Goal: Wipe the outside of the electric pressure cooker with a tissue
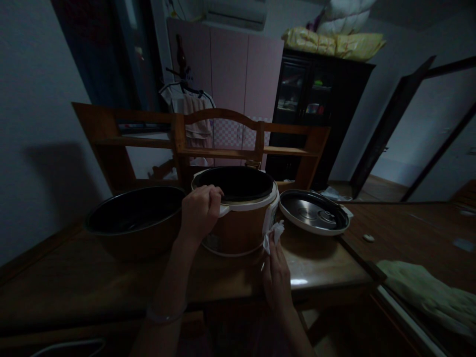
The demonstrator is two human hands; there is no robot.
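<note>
A rice cooker body with a white rim and a dark interior stands on the wooden desk. My left hand is closed around its rim at the front left, over the white handle. My right hand holds a crumpled white tissue against the lower right side of the cooker, by its light panel. To the left sits a dark inner pot. On the right lies the round lid, its metal inner face upward.
A wooden shelf rail runs along the back of the desk. To the right are a brown wooden surface with a small pale object and a pale green cloth. Pink cabinets and a dark cupboard stand behind.
</note>
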